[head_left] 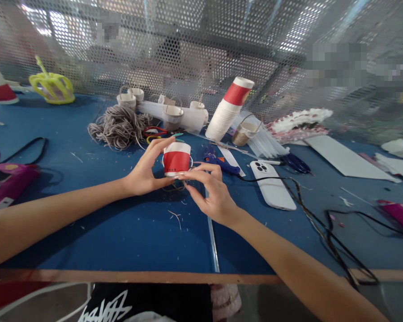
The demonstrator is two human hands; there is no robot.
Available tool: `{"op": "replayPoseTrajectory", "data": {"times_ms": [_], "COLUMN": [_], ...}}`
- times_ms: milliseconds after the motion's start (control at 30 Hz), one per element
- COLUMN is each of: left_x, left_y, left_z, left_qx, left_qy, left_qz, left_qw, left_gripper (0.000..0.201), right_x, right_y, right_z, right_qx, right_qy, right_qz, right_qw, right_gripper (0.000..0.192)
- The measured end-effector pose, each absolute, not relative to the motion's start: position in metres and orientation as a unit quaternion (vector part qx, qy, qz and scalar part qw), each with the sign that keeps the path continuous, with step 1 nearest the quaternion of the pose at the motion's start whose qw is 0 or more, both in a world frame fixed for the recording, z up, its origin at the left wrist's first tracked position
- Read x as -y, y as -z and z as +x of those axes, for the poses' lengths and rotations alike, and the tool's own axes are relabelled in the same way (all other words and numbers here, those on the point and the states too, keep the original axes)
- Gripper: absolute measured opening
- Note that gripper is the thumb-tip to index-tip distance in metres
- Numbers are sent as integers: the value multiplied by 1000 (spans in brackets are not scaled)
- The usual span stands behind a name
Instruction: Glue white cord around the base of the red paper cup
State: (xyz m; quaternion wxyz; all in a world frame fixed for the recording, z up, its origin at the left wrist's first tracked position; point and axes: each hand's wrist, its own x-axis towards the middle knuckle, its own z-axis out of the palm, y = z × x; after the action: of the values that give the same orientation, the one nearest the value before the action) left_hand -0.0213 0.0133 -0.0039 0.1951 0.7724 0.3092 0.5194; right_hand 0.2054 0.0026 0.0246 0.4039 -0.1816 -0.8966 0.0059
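Fingers of left hand (144, 172) and right hand (210, 192) clamped on short red-and-white paper cup (176, 159), upright, white rim

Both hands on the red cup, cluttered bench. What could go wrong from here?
1. The red and white cup is pinched only by fingertips of the left hand and right hand; it could slip or get crushed.
2. The glue gun lies just behind the right hand; a burn is possible if it is hot.
3. The black cable crosses by the phone and could snag.

Both hands are gripping a red-and-white paper cup (176, 159). The left hand (144, 172) is wrapping its side; the right hand (208, 190) is pinching its base
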Motion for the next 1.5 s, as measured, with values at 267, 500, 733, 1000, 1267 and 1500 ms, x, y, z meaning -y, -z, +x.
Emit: {"op": "replayPoseTrajectory", "data": {"times_ms": [267,500,733,1000,1267,1500], "left_x": [-12,-10,-8,-10,-12,-11], "left_y": [6,10,7,4,2,3], "left_z": [-19,-17,-17,-19,-21,-20], "left_qx": [-303,-269,-273,-291,-302,-312], "left_qy": [-535,-554,-514,-495,-511,-517], "left_qz": [749,721,744,761,774,767], "left_qw": [249,316,328,302,221,216], "left_gripper": [90,93,100,94,91,91], "right_x": [-6,-20,-21,-13,-6,-6], "right_y": [-29,-26,-22,-27,-34,-33], "right_z": [205,214,214,211,208,208], "right_qx": [886,879,883,884,875,876], "right_qy": [-16,-168,-177,-52,13,22], "right_qz": [-178,-190,-176,-188,-162,-146], "right_qw": [428,403,398,424,456,459], "right_gripper": [68,87,84,62,41,44]}}
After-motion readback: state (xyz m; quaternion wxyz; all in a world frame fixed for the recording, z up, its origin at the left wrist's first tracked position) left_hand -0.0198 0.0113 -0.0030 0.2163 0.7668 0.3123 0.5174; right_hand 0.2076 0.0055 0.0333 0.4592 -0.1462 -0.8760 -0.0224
